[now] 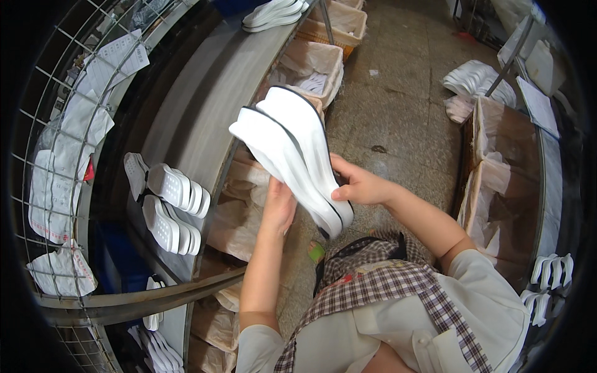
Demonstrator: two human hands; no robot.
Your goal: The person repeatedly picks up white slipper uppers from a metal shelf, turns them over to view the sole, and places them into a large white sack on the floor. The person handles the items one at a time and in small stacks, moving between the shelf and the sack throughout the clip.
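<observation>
A small stack of white shoe soles (281, 143) with dark edges is held up in front of me, tilted, its broad ends pointing up and to the left. My left hand (281, 205) supports the stack from the left and below, its fingers partly hidden behind the soles. On the other side, my right hand (360, 185) is closed on the narrower lower part, with the thumb pressed on the edge and the fingers partly out of sight. How many soles are in the stack is hard to tell.
At my left runs a long grey work surface (186, 112) bearing groups of white soles (171, 186). Beside it stand lined baskets (314, 56). A wire mesh (37, 205) borders the far left. Lined bins (491, 205) and piled white soles (479, 81) are at my right.
</observation>
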